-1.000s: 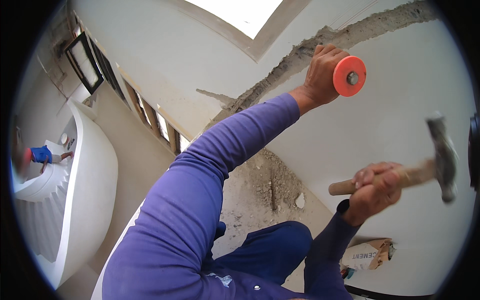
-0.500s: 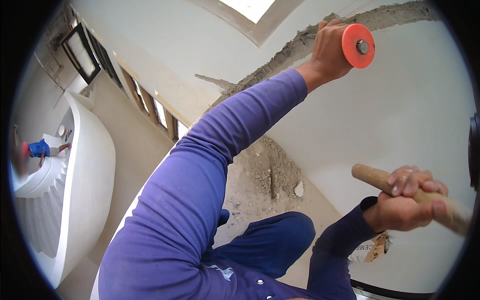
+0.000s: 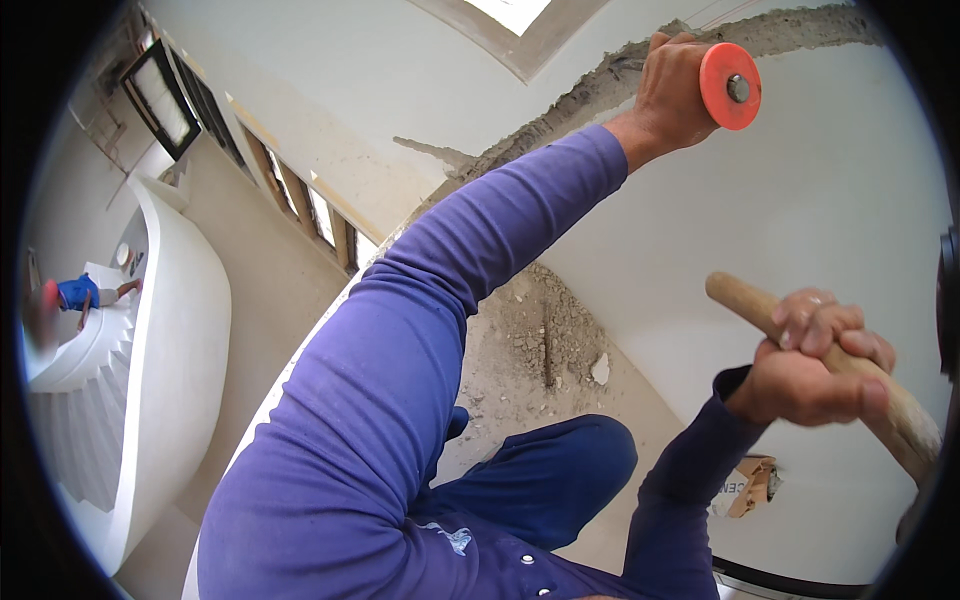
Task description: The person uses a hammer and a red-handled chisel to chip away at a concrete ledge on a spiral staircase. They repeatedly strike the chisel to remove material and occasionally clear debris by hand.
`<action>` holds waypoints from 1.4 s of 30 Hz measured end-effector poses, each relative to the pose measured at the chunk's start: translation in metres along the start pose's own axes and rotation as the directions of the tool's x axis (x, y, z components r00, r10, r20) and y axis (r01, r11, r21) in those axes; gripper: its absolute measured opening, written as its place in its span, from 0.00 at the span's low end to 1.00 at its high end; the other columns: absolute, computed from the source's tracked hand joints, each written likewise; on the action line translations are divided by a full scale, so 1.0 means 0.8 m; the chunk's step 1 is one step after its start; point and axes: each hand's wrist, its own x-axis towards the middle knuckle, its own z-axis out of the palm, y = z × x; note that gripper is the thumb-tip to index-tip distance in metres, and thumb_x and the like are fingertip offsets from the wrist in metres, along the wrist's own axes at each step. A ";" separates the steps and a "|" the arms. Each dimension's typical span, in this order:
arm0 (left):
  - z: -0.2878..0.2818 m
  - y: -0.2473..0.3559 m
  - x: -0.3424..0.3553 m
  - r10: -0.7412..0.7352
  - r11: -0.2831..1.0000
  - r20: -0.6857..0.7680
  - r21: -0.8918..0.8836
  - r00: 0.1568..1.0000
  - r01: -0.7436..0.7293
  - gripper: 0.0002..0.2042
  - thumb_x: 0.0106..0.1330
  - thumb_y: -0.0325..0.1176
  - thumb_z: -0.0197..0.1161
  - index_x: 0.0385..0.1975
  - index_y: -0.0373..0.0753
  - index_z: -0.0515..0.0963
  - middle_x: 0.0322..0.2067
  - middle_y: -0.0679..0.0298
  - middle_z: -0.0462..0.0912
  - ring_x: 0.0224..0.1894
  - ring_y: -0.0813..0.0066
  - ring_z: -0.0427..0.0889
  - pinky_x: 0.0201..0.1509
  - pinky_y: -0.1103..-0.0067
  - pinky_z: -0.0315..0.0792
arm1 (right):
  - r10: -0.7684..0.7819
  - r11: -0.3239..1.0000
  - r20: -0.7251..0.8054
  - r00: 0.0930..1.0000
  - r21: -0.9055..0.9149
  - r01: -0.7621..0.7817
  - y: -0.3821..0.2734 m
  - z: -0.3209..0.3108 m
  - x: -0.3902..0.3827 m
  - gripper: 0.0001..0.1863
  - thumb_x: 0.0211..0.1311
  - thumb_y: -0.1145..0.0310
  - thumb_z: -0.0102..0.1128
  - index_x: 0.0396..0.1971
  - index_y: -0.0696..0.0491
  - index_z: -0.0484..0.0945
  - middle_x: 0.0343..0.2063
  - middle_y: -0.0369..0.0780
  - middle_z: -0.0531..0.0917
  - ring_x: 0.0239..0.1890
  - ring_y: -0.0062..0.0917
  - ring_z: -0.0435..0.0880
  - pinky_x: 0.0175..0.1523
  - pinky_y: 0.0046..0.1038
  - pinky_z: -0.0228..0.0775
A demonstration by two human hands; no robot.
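Purple sleeves in the foreground, both arms raised toward a white plastered wall point(image 3: 800, 220). Right hand point(image 3: 815, 365) wrapped tight around a wooden hammer handle point(image 3: 830, 370), knuckles outward; a second ago the steel head showed beside that fist, now swung out past the right rim, handle angled down and away. Reads as the hammer drawn back between blows, so the chipping looks mid-cycle rather than finished. Left hand point(image 3: 675, 90) closed round a chisel, only its orange guard disc point(image 3: 730, 86) and steel striking end showing, lifted a little higher and further right than a second ago, pressed up at the rough grey channel point(image 3: 600, 85) cut diagonally across the plaster. Tip hidden behind the fist, so contact with the groove cannot be confirmed. Below the arms, blue trousers and a patch of grey rubble point(image 3: 535, 340) with one white chunk on the floor, a torn cardboard box point(image 3: 745, 485) near the wall's foot. Far left, a curved white staircase point(image 3: 150, 330) with another person in blue point(image 3: 75, 293) on the steps, small and blurred.
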 end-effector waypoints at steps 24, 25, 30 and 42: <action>-0.018 0.017 -0.032 0.194 0.966 -0.001 -0.174 0.981 -0.191 0.06 0.53 0.30 0.72 0.29 0.42 0.81 0.23 0.63 0.83 0.29 0.60 0.82 0.38 0.68 0.76 | 0.783 0.621 -0.025 0.622 0.086 -0.779 -0.030 -0.059 -0.136 0.28 0.75 0.38 0.52 0.36 0.52 0.66 0.16 0.34 0.68 0.11 0.18 0.65 0.18 0.23 0.65; -0.023 0.013 -0.024 0.148 0.976 -0.026 -0.157 0.989 -0.150 0.08 0.54 0.30 0.72 0.32 0.41 0.82 0.23 0.63 0.82 0.30 0.61 0.83 0.40 0.70 0.76 | 0.786 0.618 -0.041 0.617 0.096 -0.780 -0.029 -0.065 -0.136 0.28 0.75 0.39 0.52 0.37 0.52 0.67 0.17 0.35 0.68 0.12 0.18 0.66 0.18 0.24 0.65; -0.069 -0.049 0.021 -0.244 0.917 -0.273 -0.378 0.931 0.130 0.09 0.70 0.27 0.61 0.26 0.40 0.71 0.19 0.69 0.71 0.22 0.73 0.71 0.33 0.71 0.72 | 0.795 0.602 -0.002 0.606 0.123 -0.789 -0.025 -0.060 -0.136 0.27 0.76 0.40 0.53 0.38 0.54 0.68 0.16 0.35 0.69 0.13 0.18 0.67 0.19 0.24 0.65; -0.084 -0.032 0.047 -0.602 0.552 -0.158 -0.790 0.782 0.265 0.19 0.77 0.30 0.54 0.19 0.41 0.62 0.16 0.68 0.64 0.19 0.74 0.64 0.31 0.71 0.71 | 0.785 0.616 0.058 0.616 0.026 -0.787 -0.024 -0.054 -0.138 0.27 0.78 0.42 0.52 0.36 0.55 0.70 0.18 0.36 0.72 0.14 0.16 0.68 0.19 0.22 0.64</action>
